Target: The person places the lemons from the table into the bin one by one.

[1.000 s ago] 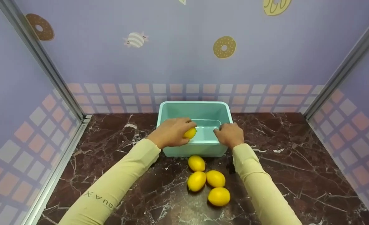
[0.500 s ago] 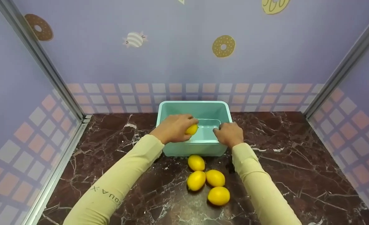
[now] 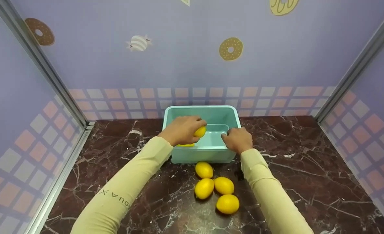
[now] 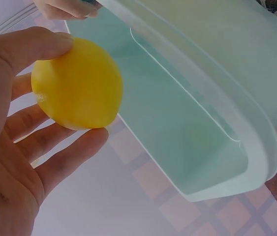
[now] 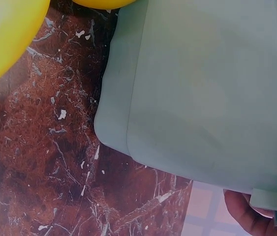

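My left hand holds a yellow lemon between thumb and fingers, above the left side of the mint-green plastic bin. Below that hand, a second patch of yellow shows just inside the bin's near rim, mostly hidden by the hand. My right hand grips the bin at its near right corner; in the right wrist view, curled fingers show around the rim. Several more lemons lie grouped on the dark red marbled counter, right in front of the bin.
The bin stands near the back of the counter, close to a lilac wall with a checkered band. Side walls with metal corner posts close in the workspace left and right.
My left hand has moved slightly up and to the right over the bin, still holding the lemon. Yellow inside the near rim has come into view. The right hand keeps its place.
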The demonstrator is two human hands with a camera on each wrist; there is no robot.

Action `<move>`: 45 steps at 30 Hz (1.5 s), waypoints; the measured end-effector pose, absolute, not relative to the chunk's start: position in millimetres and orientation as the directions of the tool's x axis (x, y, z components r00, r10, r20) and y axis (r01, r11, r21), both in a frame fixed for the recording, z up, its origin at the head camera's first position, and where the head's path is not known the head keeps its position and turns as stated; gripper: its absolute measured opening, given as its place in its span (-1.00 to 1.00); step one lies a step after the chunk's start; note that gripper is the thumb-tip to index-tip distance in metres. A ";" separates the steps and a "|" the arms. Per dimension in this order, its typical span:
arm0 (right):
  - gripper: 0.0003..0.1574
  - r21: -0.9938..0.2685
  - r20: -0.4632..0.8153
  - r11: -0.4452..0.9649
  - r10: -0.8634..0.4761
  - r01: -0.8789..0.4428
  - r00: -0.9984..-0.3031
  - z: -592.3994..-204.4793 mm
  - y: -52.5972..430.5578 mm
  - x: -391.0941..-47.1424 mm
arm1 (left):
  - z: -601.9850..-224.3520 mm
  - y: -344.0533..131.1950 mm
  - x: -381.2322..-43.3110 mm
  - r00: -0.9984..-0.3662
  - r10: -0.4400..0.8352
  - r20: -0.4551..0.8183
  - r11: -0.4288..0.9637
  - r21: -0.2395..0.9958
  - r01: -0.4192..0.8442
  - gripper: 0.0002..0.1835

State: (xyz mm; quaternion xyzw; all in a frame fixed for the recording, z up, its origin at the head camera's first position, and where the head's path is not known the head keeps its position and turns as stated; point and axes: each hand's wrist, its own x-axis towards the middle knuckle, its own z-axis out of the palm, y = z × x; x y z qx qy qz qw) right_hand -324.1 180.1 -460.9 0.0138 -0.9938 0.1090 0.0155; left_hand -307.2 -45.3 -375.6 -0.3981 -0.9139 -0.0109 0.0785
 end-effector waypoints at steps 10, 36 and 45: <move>-0.38 -0.216 0.044 0.976 -0.027 -0.036 -0.999 -458.7 182.0 -323.8 | -371.9 -41.3 -317.7 -0.705 0.694 0.146 0.716 -0.036 0.698 -0.57; -0.35 -0.198 0.022 0.980 -0.028 -0.032 -0.999 -459.1 180.0 -323.0 | -370.1 -33.6 -330.8 -0.757 0.648 0.088 0.761 -0.035 0.647 -0.56; -0.37 -0.205 0.028 0.978 -0.030 -0.035 -0.999 -460.3 179.2 -323.6 | -372.9 -31.6 -335.7 -0.769 0.634 0.078 0.773 -0.038 0.634 -0.58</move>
